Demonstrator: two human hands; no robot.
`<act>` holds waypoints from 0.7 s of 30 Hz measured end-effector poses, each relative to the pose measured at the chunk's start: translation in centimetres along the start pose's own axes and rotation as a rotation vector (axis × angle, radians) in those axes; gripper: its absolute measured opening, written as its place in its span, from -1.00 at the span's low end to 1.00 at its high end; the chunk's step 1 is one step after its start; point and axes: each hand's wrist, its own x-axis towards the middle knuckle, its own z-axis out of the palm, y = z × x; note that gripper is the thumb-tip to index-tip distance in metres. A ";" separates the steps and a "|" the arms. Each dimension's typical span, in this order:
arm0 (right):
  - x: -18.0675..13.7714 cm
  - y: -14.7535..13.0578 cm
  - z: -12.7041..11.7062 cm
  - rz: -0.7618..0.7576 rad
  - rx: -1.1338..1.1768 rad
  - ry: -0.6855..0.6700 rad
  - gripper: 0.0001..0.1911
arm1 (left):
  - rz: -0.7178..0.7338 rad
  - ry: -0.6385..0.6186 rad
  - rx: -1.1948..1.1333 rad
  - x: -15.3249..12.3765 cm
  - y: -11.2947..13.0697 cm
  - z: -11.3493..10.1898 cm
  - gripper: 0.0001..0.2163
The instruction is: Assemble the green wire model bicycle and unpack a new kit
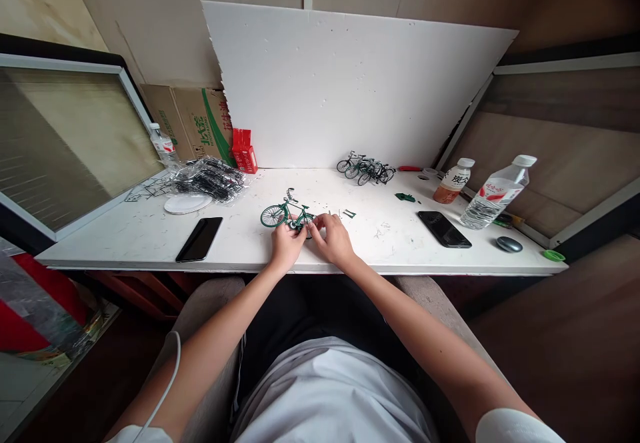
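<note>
A small green model bicycle (286, 214) stands near the front of the white table, its handlebar end toward the left. My left hand (287, 246) grips it low at the middle, fingers closed round the frame near the pedals. At the rear wheel, my right hand (332, 238) pinches the bicycle with thumb and forefinger. The fingertips hide part of that wheel. Just beyond my right hand lie small green plastic pieces (349, 214) and scattered bits.
Several finished-looking model bicycles (367, 168) stand at the back. Bagged black parts (210, 178) lie left, above a phone (199, 239). On the right are another phone (444, 229), a water bottle (497, 193), a brown drink bottle (453, 181) and a mouse-shaped object (509, 244).
</note>
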 end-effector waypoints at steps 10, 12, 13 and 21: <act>0.1 0.3 -0.3 -0.124 0.073 -0.036 -0.90 | 0.032 0.020 0.005 0.3 -0.7 -0.1 -0.59; 0.0 0.3 -0.2 -0.108 0.054 -0.028 -0.94 | 0.022 0.016 0.002 0.4 -0.8 -0.2 -0.58; -0.1 0.3 -0.1 -0.095 0.037 -0.025 -0.92 | 0.020 0.016 -0.005 0.4 -0.8 -0.2 -0.58; -0.3 -0.2 -0.3 -0.104 -0.049 -0.052 -0.88 | -0.028 0.026 -0.050 0.8 -0.7 -0.5 -0.55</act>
